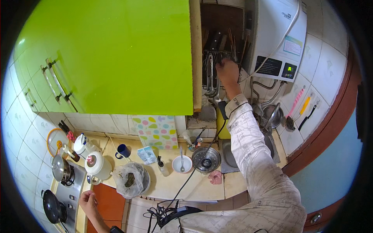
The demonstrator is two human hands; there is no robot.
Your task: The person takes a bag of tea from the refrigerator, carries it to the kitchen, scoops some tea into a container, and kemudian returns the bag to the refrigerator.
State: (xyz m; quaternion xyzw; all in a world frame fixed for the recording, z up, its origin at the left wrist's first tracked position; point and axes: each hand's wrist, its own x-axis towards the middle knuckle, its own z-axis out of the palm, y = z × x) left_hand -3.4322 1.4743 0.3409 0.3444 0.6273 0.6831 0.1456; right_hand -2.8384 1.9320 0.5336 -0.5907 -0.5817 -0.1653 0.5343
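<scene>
My right hand [228, 72] is raised to a wire utensil rack [214, 54] on the wall, its fingertips among the tools there. Whether they grip one of them is hidden. Left of that hand hang metal ladles [210, 72], with a broad spatula blade [207, 112] below. Dark knife handles [215, 40] and several chopsticks [231, 39] stick up behind. Low on the left, my left hand [89, 201] hovers near the counter's front edge, below a white kettle [98, 167]. Its fingers are curled in with the thumb against them, and nothing shows in it.
A green cabinet [116, 58] juts out beside the rack, and a water heater [276, 40] hangs opposite. Along the counter stand a bag-lined bin [145, 182], a bowl with a spoon [177, 167] and a steamer insert [214, 155]. A black cable [189, 177] trails from my right sleeve.
</scene>
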